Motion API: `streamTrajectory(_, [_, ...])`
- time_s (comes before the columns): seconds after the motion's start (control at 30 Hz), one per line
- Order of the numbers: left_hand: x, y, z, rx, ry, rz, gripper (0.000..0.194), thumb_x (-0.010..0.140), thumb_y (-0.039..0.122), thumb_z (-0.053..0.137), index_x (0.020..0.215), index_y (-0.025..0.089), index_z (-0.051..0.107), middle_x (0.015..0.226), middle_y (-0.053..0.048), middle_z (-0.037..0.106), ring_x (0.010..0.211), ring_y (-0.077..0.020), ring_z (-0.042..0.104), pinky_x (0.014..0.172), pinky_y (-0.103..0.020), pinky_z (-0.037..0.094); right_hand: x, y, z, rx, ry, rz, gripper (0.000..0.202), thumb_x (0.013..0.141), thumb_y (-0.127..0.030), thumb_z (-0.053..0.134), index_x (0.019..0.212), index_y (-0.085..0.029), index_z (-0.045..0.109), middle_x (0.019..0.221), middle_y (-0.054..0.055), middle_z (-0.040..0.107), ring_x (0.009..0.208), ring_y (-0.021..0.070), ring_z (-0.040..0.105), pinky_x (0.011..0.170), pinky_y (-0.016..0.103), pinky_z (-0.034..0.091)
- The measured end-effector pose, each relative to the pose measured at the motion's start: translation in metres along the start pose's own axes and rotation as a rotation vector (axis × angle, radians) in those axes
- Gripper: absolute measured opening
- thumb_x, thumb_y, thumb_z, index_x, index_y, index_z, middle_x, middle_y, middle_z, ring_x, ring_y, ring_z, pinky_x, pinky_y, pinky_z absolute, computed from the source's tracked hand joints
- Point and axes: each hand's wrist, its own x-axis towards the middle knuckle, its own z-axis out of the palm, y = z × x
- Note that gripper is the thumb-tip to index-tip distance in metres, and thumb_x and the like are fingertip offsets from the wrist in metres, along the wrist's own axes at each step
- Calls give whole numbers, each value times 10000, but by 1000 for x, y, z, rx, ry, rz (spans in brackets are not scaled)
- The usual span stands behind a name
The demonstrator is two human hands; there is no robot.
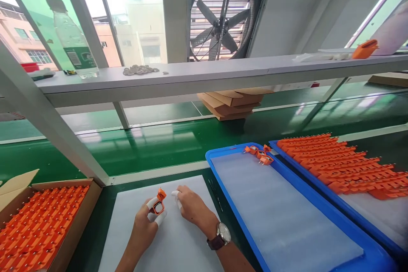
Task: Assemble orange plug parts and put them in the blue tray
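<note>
Over the dark green surface (95,221) and its white rectangular sheet (183,244), our left fingers (152,203) pinch a small orange plastic piece (161,196). Whether our bent right fingers (175,194), just beside it, pinch anything, we cannot tell.

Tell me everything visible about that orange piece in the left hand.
The orange piece looks plastic: a squarish body with a dark-rimmed pale face and a smaller part at its upper end. The left hand pinches it, tilted, between white-covered thumb and finger over the white sheet. The right hand isn't touching it.
</note>
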Motion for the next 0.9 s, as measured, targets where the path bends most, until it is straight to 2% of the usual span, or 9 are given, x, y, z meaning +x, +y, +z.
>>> streamTrajectory(0.13, [1, -18, 5, -144, 26, -61, 493, 845, 378, 655, 1313, 228, 620, 1153, -85, 686, 937, -231, 675, 892, -360, 560, 1, -1, 7, 125, 17, -45, 386, 780, 65, 475, 991, -199, 662, 1011, 57, 625, 945, 189, 595, 811, 278, 524])
streamTrajectory(0.23, [1, -27, 9, -267, 44, -105, 580, 812, 330, 699, 1368, 205, 593, 1276, -98, 669, 1073, -248, 674, 986, -369, 548, 1, -9, 15, 400, 110, -122, 356, 847, 24, 498, 1048, -227, 650, 1043, 41, 612, 913, 170, 595, 782, 269, 524])
streamTrajectory(0.33, [0, -30, 12, -348, 37, -116, 582, 809, 284, 712, 1373, 201, 597, 1294, -96, 684, 1159, -265, 664, 1043, -388, 534, 1, -18, 22, 637, 205, -175, 316, 880, -10, 514, 1055, -240, 643, 1052, 37, 616, 907, 168, 604, 788, 288, 526])
streamTrajectory(0.43, [-3, -28, 13, -344, 33, -99, 551, 831, 236, 689, 1375, 222, 601, 1296, -86, 694, 1190, -270, 659, 1051, -406, 538, 1, -22, 26, 700, 217, -197, 286, 896, -24, 512, 1020, -242, 649, 1058, 36, 624, 923, 168, 620, 804, 296, 533])
streamTrajectory(0.53, [-5, -23, 11, -335, 36, -77, 539, 831, 221, 712, 1360, 254, 616, 1339, -69, 678, 1206, -269, 652, 1053, -400, 540, 3, -16, 27, 657, 219, -204, 323, 866, -3, 501, 1034, -240, 642, 1053, 41, 621, 935, 178, 622, 813, 307, 551])
streamTrajectory(0.7, [-5, -16, 6, -384, 63, -112, 556, 786, 237, 788, 1324, 238, 646, 1304, -85, 701, 1193, -290, 664, 1039, -407, 551, 5, 11, 25, 343, 376, -118, 487, 744, 65, 432, 1110, -203, 608, 1088, 99, 601, 1023, 246, 593, 894, 405, 574])
streamTrajectory(0.8, [-5, -13, 5, -447, 45, -156, 578, 767, 253, 813, 1321, 221, 651, 1253, -103, 724, 1157, -303, 687, 1022, -432, 564, 5, 23, 24, 168, 367, -42, 431, 774, 66, 413, 1048, -186, 630, 1022, 112, 616, 934, 259, 602, 812, 428, 589])
streamTrajectory(0.9, [-4, -12, 4, -509, 17, -189, 599, 776, 266, 806, 1347, 218, 630, 1209, -109, 734, 1095, -296, 714, 1003, -452, 577, 3, 23, 21, 59, 378, -36, 442, 777, 61, 421, 1073, -172, 652, 1092, 145, 637, 1039, 316, 590, 867, 519, 559])
